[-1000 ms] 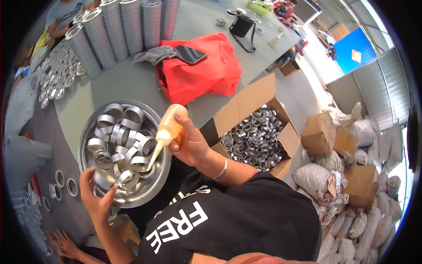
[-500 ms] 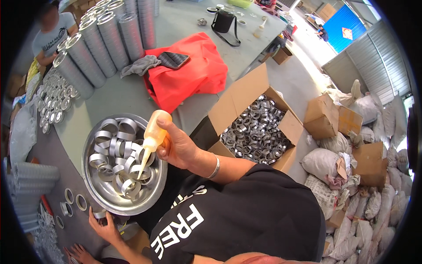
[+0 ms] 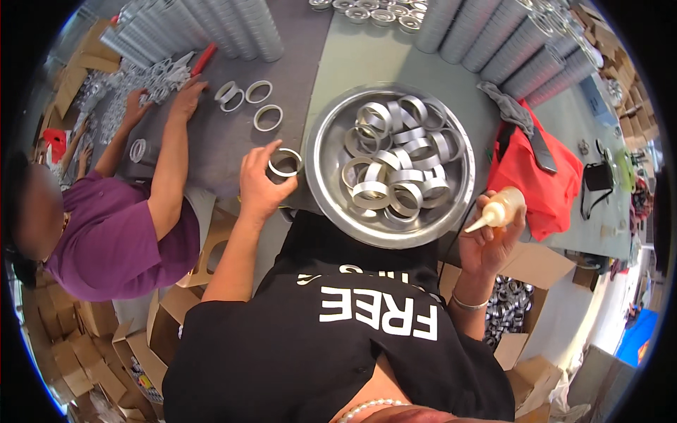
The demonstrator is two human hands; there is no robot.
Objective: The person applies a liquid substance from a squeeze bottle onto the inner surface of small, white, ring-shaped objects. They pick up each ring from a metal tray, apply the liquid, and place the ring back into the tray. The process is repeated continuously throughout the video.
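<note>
My left hand [image 3: 259, 189] is closed around a short metal ring [image 3: 285, 163] at the table edge, left of the basin. A round steel basin [image 3: 321, 194], heaped with loose silvery rings [image 3: 405, 158], stands in front of me. In my right hand [image 3: 492, 247], just right of the basin, is a translucent squeeze bottle [image 3: 506, 204] with pale yellowish contents. Its pointed nozzle tips down toward the left and touches nothing. Several more rings [image 3: 268, 118] lie on the dark tabletop beyond my left hand.
A co-worker in a purple shirt [image 3: 116, 233] reaches over the table at left. Tall stacks of rings [image 3: 458, 32] stand at the back. On the right lie a red bag [image 3: 539, 176], a grey cloth [image 3: 506, 106] and a phone [image 3: 543, 151]. Below is an open carton [image 3: 543, 268] of rings.
My view has swung to the left. The bottle has gone from above the basin to its right side, still in my right hand. My left hand still holds a ring.
</note>
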